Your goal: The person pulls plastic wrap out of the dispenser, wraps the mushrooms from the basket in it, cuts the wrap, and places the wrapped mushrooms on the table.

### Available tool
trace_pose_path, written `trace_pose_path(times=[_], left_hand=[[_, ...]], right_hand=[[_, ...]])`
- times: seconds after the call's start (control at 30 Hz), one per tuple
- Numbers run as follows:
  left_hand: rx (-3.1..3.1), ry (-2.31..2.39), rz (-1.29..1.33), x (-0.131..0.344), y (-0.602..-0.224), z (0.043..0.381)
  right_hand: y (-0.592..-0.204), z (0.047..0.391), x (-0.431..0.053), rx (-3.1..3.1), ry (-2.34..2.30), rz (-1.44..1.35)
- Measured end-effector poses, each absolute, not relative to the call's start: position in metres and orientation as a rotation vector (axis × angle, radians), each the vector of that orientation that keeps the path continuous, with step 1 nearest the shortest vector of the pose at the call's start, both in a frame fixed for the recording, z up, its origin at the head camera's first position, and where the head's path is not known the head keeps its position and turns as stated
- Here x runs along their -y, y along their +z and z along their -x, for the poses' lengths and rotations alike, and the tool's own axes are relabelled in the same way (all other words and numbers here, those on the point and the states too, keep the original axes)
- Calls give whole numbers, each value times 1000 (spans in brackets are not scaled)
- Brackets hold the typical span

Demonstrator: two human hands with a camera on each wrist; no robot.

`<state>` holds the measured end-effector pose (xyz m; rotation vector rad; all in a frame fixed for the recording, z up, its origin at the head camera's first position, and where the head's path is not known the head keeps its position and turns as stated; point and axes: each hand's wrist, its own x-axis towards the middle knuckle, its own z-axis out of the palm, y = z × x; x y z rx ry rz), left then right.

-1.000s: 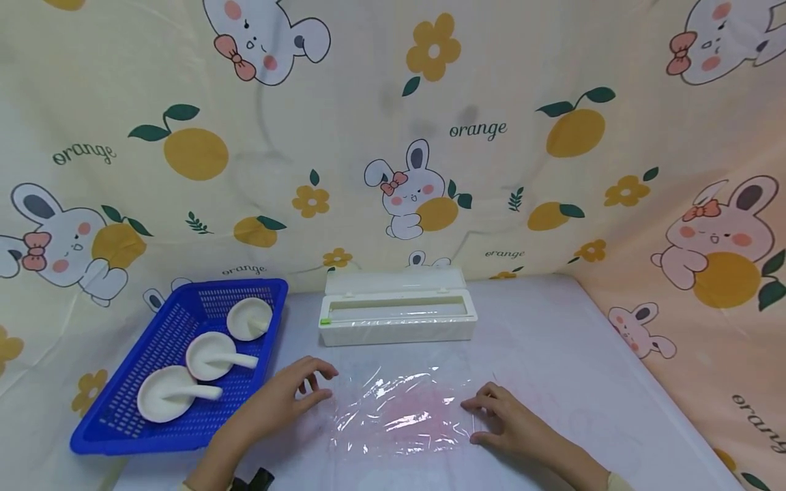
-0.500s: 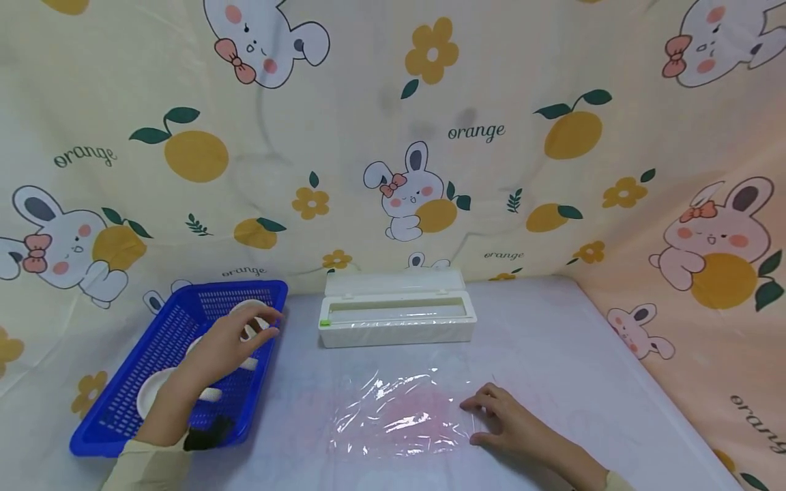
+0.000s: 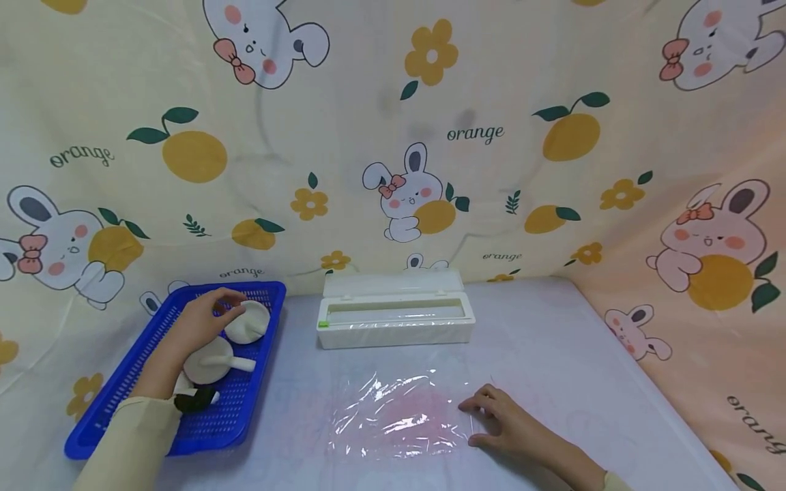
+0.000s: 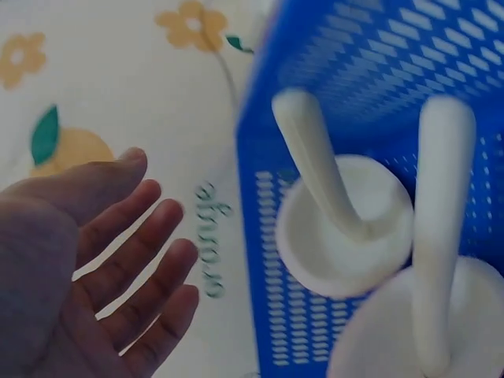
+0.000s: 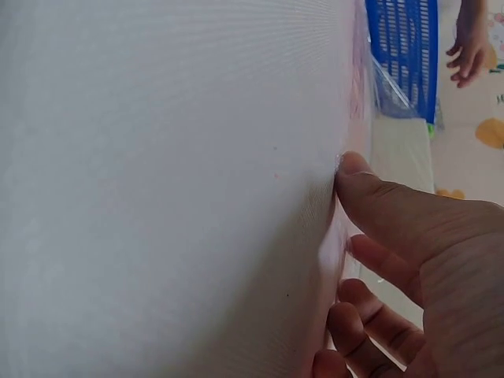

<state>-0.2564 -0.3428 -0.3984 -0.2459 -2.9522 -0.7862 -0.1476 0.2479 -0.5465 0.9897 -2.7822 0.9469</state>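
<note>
Above the blue basket [image 3: 190, 447] my left hand [image 3: 198, 326] hovers, holding nothing. Its fingers are spread and relaxed in the left wrist view. Inside the basket lie several white mortars, each with a white pestle leaning in it. The farthest mortar [image 3: 247, 329] is nearest my fingertips; the middle mortar [image 3: 202, 363] shows below my hand, and my wrist mostly hides the front one. My right hand [image 3: 506, 424] rests on the table at the right edge of a clear sheet of plastic wrap [image 3: 399, 416], thumb and loosely bent fingers touching that edge.
A white plastic wrap dispenser [image 3: 396, 334] with its lid raised stands behind the sheet, against the patterned backdrop [image 3: 491, 68]. The white tabletop [image 3: 552, 354] slopes off at a right edge beside the cloth. A dark band [image 3: 195, 400] sits on my left wrist.
My left hand has left the wrap's left edge, swung left over the basket, and then shifted farther left off the farthest mortar. The right hand and the wrap have stayed in place.
</note>
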Motion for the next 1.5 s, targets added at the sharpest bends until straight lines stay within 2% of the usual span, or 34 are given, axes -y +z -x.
trace_pose_path(times=[0.77, 1.2, 1.5], left_hand=[[3109, -900, -207, 382, -443, 286], [3111, -776, -179, 382, -454, 293], [3096, -757, -259, 377, -453, 292]], right_hand=[[-547, 147, -249, 2810, 963, -993], [-546, 147, -248, 2780, 956, -1021], [-544, 146, -248, 2850, 960, -972]])
